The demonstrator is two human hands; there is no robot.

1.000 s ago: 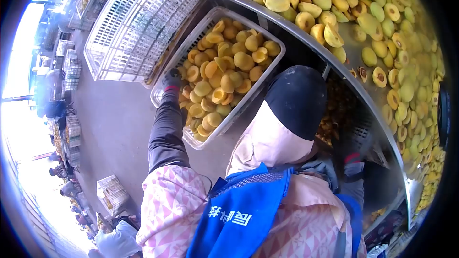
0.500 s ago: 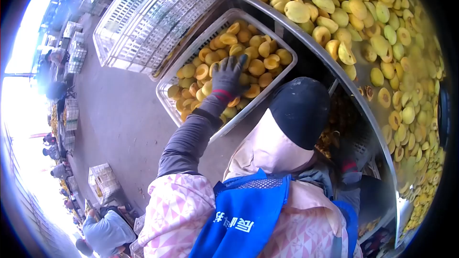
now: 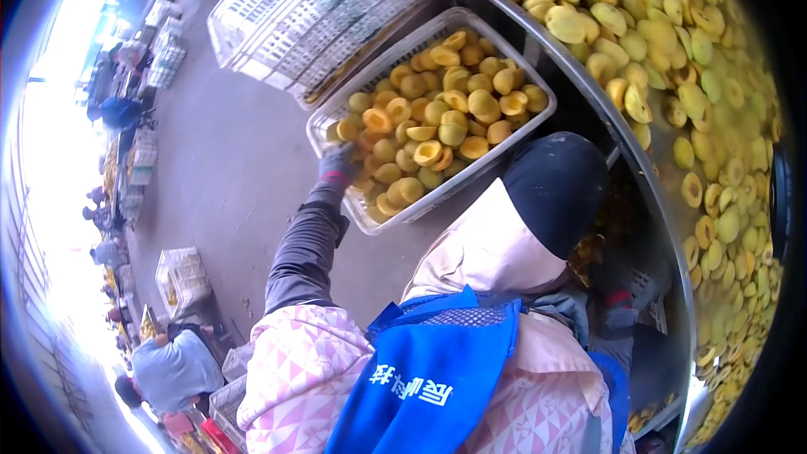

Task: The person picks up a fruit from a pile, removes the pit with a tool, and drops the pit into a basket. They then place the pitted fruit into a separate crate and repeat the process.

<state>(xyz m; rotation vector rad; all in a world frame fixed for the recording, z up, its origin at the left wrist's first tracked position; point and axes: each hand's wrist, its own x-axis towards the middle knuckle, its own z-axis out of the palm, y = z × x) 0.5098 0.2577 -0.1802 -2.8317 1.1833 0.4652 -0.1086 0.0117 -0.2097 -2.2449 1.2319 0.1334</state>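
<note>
Looked down on smooth grey floor (image 3: 227, 168), faintly scuffed and bending through the curved view toward white glare at the far left. Saw a white lattice crate (image 3: 183, 277) down there, near a person in a light-blue top (image 3: 176, 366). Found stacked white plastic crates (image 3: 328, 17) at the upper left, with thin walls pierced by rows of narrow slots.

Noted just beside them a shallow crate (image 3: 458, 178), oblong, round-cornered and thick-rimmed, set at a slant on the way to a table with a curved steel edge (image 3: 582, 67). Saw it piled with halved stone fruit (image 3: 429, 113), some with matt orange-yellow domes turned up, others with cupped cut hollows showing. Saw greener, glossier halves (image 3: 731, 227) spread thickly over the table.

Had the hands well apart. Rested the left hand (image 3: 339, 160), in a grey glove with a red band at the wrist, at the shallow crate's left side, touching the fruit by the rim. Could not tell loose fingers from a grip on a piece. Kept the right hand (image 3: 607, 276) low in shadow by the table, near a dark perforated basket (image 3: 647, 286), too dim to read for any hold. Wore wrinkled dark oversleeves (image 3: 304, 252), pink-and-white triangle-patterned cloth (image 3: 311, 353) and a blue vest (image 3: 429, 370) with white lettering and a mesh strip.
</note>
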